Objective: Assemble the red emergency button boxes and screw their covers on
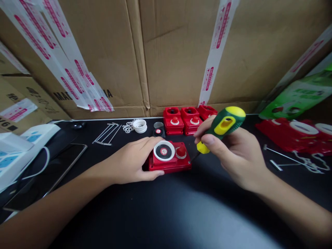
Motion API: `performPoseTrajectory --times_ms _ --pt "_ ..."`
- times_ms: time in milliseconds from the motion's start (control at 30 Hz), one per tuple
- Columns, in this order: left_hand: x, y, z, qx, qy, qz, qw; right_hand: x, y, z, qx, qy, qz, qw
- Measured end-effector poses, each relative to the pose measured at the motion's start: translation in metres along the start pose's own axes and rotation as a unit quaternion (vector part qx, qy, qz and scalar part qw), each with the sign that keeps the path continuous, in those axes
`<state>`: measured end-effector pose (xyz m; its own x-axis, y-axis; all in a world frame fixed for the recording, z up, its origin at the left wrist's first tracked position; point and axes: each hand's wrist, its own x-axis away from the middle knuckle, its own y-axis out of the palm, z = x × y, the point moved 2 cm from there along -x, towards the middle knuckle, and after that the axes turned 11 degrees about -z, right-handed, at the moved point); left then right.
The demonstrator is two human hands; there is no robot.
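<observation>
My left hand (137, 159) grips the left end of a red box-shaped device (169, 166), thumb along its near side. On the device's top are a white ring (164, 150) around a black disc with a red-and-white emblem, and a red domed knob (181, 151). My right hand (233, 152) is closed around a screwdriver (220, 128) with a green and yellow handle. The screwdriver is tilted, its shaft pointing down-left to the device's right corner, by a small screw. Whether the tip touches the screw I cannot tell.
Several similar red devices (173, 121) stand behind. White rings (140, 126), metal T-shaped rods (106, 134) and a phone (46, 176) lie left. Red parts (293, 136), more rods (285, 155) and a green package (298, 93) are right. Taped cardboard (176, 52) walls the back.
</observation>
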<state>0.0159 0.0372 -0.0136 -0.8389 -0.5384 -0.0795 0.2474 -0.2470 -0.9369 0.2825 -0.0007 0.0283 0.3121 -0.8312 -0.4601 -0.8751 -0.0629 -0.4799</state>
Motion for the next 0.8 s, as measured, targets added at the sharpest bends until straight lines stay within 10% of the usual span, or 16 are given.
performPoseTrajectory --times_ms 800 --pt "0.0 -0.001 0.001 0.013 -0.015 -0.016 1.0 -0.002 -0.006 -0.007 0.06 -0.031 0.036 0.997"
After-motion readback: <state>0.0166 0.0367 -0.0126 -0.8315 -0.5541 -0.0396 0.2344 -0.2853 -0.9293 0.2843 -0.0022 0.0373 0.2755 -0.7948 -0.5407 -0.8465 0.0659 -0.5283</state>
